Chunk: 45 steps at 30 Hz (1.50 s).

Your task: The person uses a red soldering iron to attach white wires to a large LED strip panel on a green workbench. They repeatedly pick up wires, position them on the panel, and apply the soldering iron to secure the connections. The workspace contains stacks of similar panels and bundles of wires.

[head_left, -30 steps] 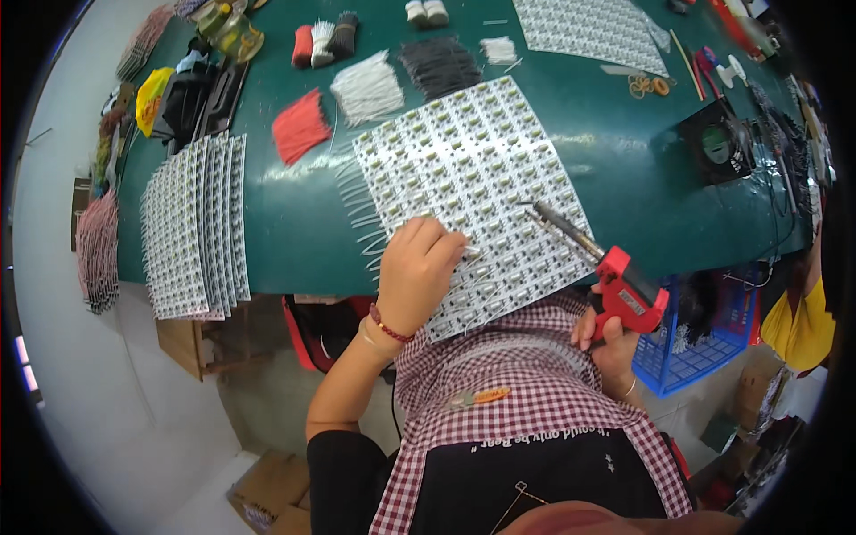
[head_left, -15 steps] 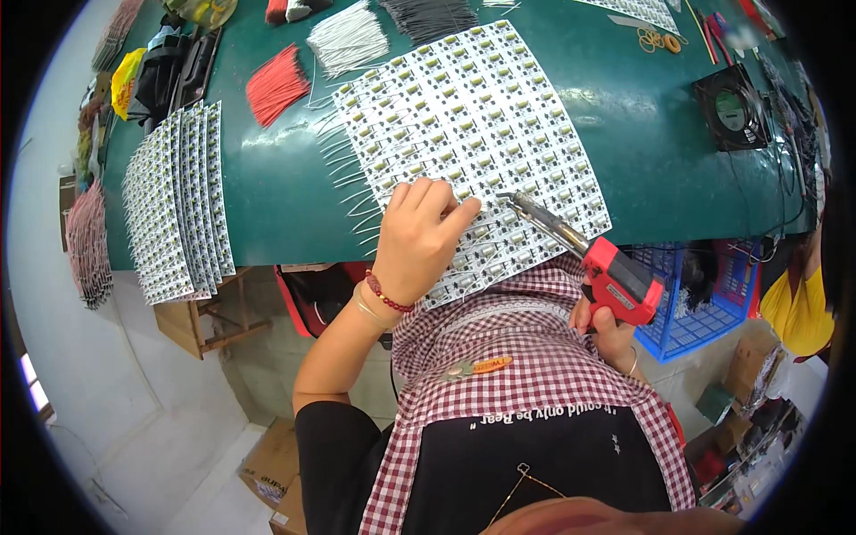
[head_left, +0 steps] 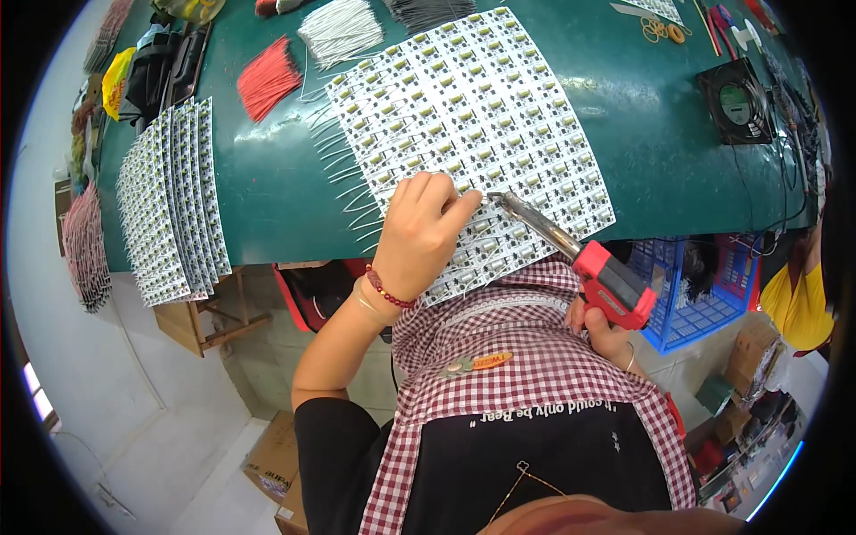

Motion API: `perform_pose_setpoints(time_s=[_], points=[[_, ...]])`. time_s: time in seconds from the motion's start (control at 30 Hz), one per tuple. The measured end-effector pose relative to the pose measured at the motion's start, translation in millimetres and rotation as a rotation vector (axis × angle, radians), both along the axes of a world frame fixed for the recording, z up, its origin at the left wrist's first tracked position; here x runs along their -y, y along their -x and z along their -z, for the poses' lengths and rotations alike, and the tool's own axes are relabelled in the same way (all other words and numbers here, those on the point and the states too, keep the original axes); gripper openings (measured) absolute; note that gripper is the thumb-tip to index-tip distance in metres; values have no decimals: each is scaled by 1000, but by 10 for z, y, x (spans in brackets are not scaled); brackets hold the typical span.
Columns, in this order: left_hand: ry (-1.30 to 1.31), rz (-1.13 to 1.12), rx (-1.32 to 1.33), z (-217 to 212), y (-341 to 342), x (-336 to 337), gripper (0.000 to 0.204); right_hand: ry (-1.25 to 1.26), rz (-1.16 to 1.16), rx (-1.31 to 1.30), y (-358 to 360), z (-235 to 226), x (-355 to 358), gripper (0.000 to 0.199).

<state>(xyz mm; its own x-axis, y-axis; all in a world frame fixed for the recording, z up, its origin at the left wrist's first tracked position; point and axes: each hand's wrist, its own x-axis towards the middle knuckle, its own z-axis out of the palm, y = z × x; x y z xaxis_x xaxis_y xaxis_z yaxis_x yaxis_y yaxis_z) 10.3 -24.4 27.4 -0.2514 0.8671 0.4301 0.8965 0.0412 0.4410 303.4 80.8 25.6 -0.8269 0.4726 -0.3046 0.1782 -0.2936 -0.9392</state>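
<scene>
Open green mat [head_left: 267, 201] between the stacked boards [head_left: 169, 205] and the circuit panel [head_left: 473, 125]; more open mat right of the panel. Blocked ahead by red wires [head_left: 266, 78] and white wires [head_left: 341, 31], at right by a black fan [head_left: 736, 100].

Electronics assembly workshop, hand-soldering station. Green-topped workbench [head_left: 267, 205] fills the upper frame. Centre: large white panel of small circuit boards [head_left: 473, 125], wire leads sticking out at its 9 o'clock edge. More panels stacked [head_left: 169, 196] at 9 o'clock. Bundles of cut wire at 12 o'clock: red [head_left: 267, 80], white [head_left: 343, 31]. Red-handled soldering gun [head_left: 580, 259] at 4 o'clock of the panel. Small black fan [head_left: 736, 102] at 2 o'clock. Blue plastic crate [head_left: 695, 294] under the bench, cardboard boxes [head_left: 272, 464] on the floor at 7 o'clock.
</scene>
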Motion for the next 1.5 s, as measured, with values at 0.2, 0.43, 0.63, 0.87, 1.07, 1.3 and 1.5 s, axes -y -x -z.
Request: perform_pose_setpoints(time_s=[0.2, 0.43, 0.63, 0.87, 1.07, 1.3, 1.5], points=[[16, 6, -11, 19, 13, -5, 33, -63, -52, 46, -75, 67, 2, 13], [13, 5, -3, 12, 8, -3, 34, -40, -21, -18, -111, 103, 13, 7], [12, 15, 13, 46, 8, -1, 24, -303, -58, 99, -218, 278, 4, 15], [2, 11, -3, 49, 16, -8, 31, -74, 66, -34, -29, 51, 53, 18], [-13, 4, -1, 36, 18, -13, 32, -72, 11, -33, 9, -8, 13, 22], [-22, 5, 44, -4, 42, 15, 28, -98, -14, 17, -16, 12, 7, 22], [-65, -29, 41, -41, 39, 57, 30, -55, 26, -50, 93, -28, -56, 21]])
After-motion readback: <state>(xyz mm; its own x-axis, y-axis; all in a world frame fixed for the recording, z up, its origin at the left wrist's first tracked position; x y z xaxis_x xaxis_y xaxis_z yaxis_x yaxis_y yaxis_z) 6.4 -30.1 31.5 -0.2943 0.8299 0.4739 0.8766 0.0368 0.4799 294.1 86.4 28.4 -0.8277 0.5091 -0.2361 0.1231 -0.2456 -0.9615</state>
